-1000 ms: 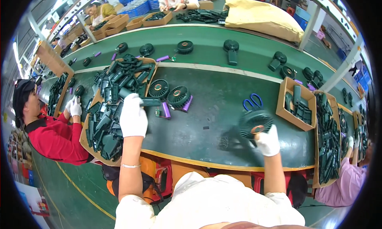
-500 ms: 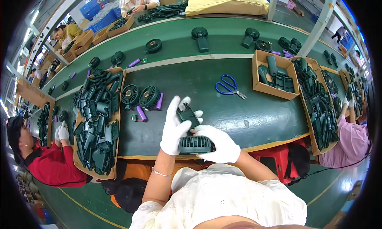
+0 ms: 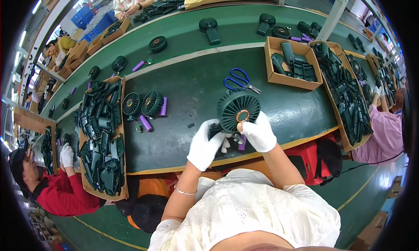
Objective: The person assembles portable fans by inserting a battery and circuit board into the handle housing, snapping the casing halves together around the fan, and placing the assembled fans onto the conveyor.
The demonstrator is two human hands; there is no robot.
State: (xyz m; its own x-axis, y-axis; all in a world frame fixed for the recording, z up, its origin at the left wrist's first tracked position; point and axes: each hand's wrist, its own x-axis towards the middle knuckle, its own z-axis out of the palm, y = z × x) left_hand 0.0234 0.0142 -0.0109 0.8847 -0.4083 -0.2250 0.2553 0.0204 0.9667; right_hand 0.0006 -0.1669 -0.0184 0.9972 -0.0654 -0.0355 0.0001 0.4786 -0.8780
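Observation:
A round dark green fan head (image 3: 239,112) with a copper-coloured ring at its centre is held above the near part of the bench, its grille facing up. My right hand (image 3: 261,134), in a white glove, grips its right lower rim, thumb near the ring. My left hand (image 3: 205,145), also gloved, closes round a dark green handle shell (image 3: 214,129) at the fan's lower left; fingers and fan hide most of that shell. Below the fan, between my hands, a purple cylindrical battery (image 3: 242,143) shows. Blue-handled cutters (image 3: 238,79) lie just beyond the fan.
Left of my hands lie two fan heads (image 3: 152,103) with purple batteries (image 3: 146,123). Cardboard trays of dark green shells (image 3: 101,133) flank the bench, with a smaller box (image 3: 293,81) at far right. Fans (image 3: 210,30) line the green belt (image 3: 183,33) beyond. Co-workers sit on both sides.
The fan head has been raised away from me and turned so its grille faces up. My right hand moved with it; my left hand shifted right and lower. The battery beneath now shows.

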